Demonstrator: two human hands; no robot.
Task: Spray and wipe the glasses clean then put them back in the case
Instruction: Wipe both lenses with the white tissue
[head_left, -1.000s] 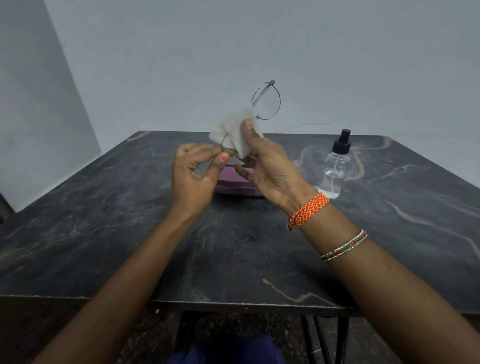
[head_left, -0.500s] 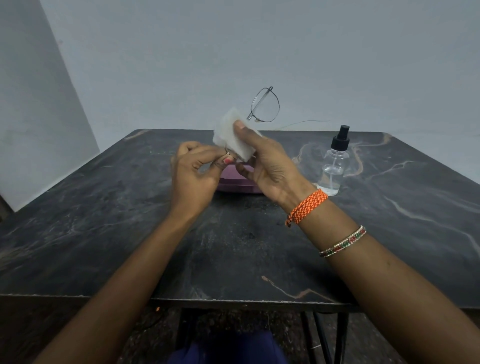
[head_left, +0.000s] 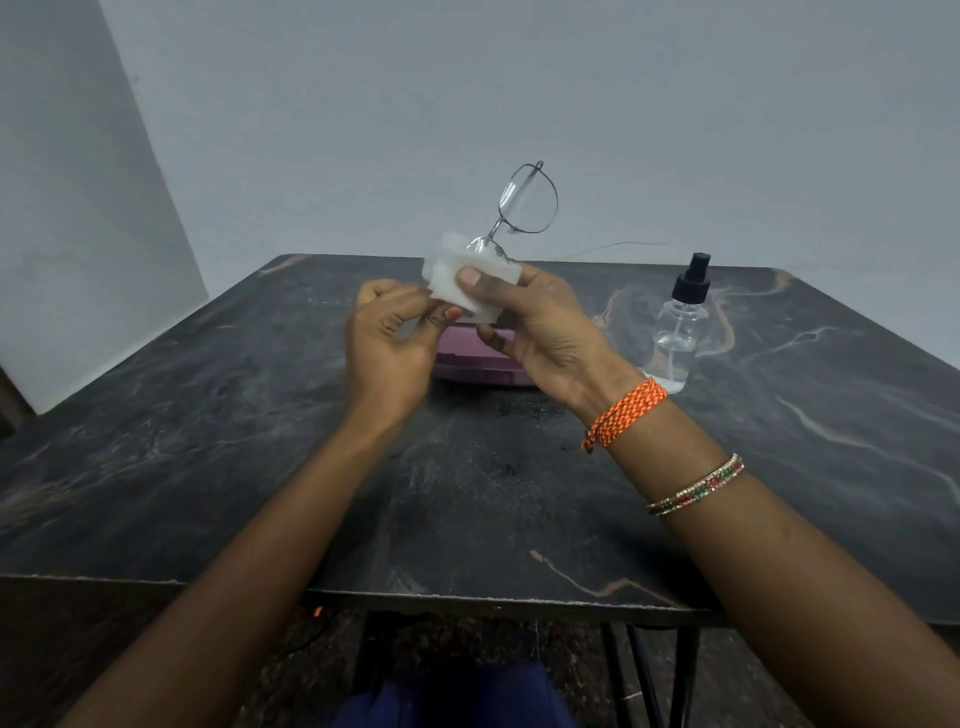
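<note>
1. The glasses (head_left: 525, 205) are held up in the air over the far half of the bench (head_left: 218, 426), tilted, one wire-rimmed lens standing clear against the wall (head_left: 519, 93) and the other buried in a white cloth (head_left: 457, 283).
2. The right hand (head_left: 540, 332) pinches the cloth around that lower lens, thumb pressed flat on the front of the fold, fingers behind.
3. The left hand (head_left: 389, 345) is closed on the glasses or the cloth's near edge just beside the right thumb; I cannot tell which, as the cloth hides it.
4. Under both hands, lying on the bench, is a purple case (head_left: 478, 364), mostly hidden by them.
5. To the right of the case stands a clear spray bottle (head_left: 678, 332) with a black pump top, upright, near the right wrist but apart from it.
6. That wrist wears an orange braided band (head_left: 626, 413), and further up the forearm a thin beaded bangle (head_left: 696, 483).
7. The bench top is dark stone-look, nearly black, veined with pale grey and a few rusty streaks; its near edge looks chipped and worn.
8. Black metal legs (head_left: 639, 675) show beneath the front edge, with blue cloth from the person's lap below.
9. Behind, the wall is plain pale grey, meeting a lighter side wall at the left corner.
10. A thin wire (head_left: 618, 245) trails along the back edge of the bench.
</note>
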